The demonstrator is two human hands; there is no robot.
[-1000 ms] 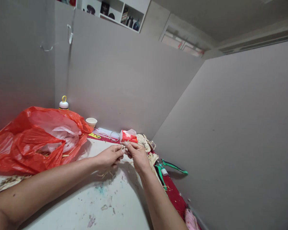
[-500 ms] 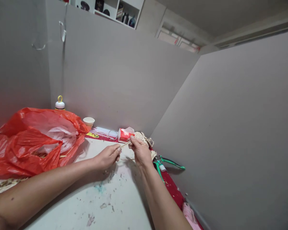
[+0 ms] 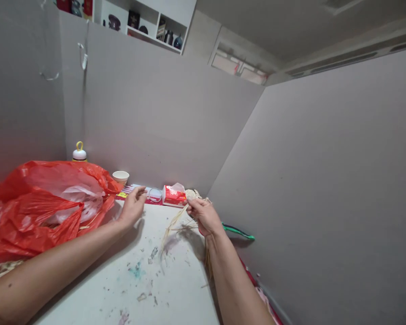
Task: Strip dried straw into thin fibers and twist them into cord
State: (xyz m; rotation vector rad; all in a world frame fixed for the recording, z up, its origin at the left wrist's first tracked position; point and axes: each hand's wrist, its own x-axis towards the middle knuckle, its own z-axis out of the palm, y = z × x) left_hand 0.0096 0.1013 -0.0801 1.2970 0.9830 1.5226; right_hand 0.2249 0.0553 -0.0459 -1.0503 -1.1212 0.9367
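Observation:
My right hand [image 3: 203, 214] pinches a bundle of thin pale straw strands [image 3: 174, 223] that hang down toward the stained white table [image 3: 155, 280]. My left hand [image 3: 132, 206] hovers apart from it to the left, fingers spread, holding nothing, close to the red plastic bag [image 3: 43, 203]. A red and white tissue pack [image 3: 173, 196] and a pale woven straw piece [image 3: 193, 195] lie just behind my right hand.
A paper cup [image 3: 121, 176], a white bottle with a yellow loop [image 3: 79, 153] and white sticks stand along the back wall. Green-handled pliers [image 3: 238, 231] lie at the right table edge. Grey walls close in behind and to the right. Shelves hang above.
My left hand let go of the strands and moved left, opening its fingers. My right hand kept the strands, which now hang loose. The view tilted slightly.

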